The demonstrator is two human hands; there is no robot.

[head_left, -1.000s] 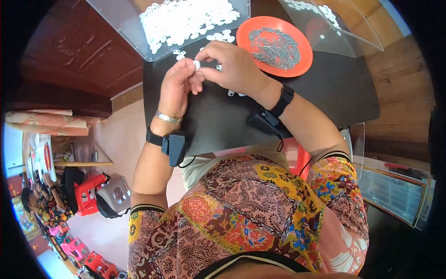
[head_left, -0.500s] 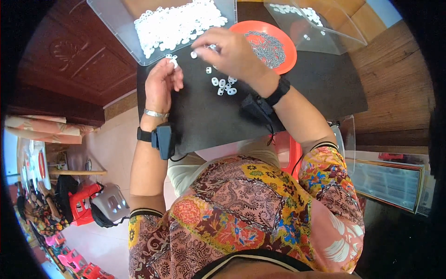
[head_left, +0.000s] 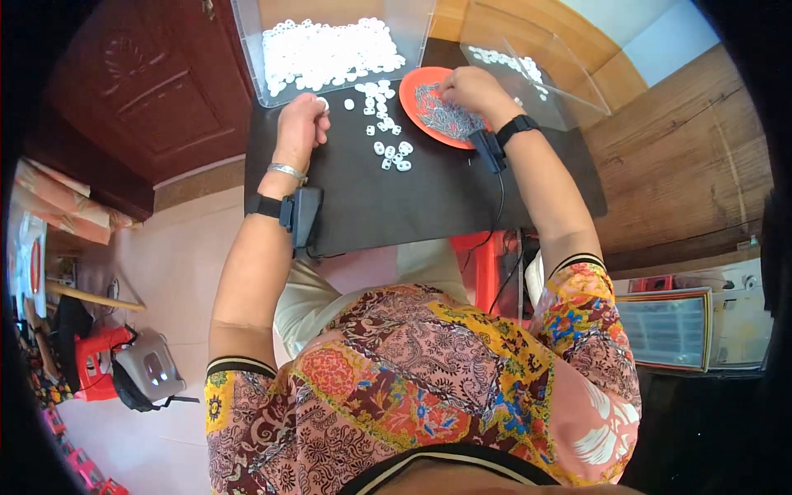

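The right hand (head_left: 470, 89) has moved from the loose pieces (head_left: 405, 148) to the red plate (head_left: 407, 103) of pins (head_left: 445, 121), fingers bent, grip unclear. The left hand (head_left: 299, 128) pinches one white piece (head_left: 323, 104), fingers curled; bare counter (head_left: 429, 206) spans to the near edge.

White pieces (head_left: 405, 148) scattered; grey pins (head_left: 445, 120) on plate (head_left: 407, 101).
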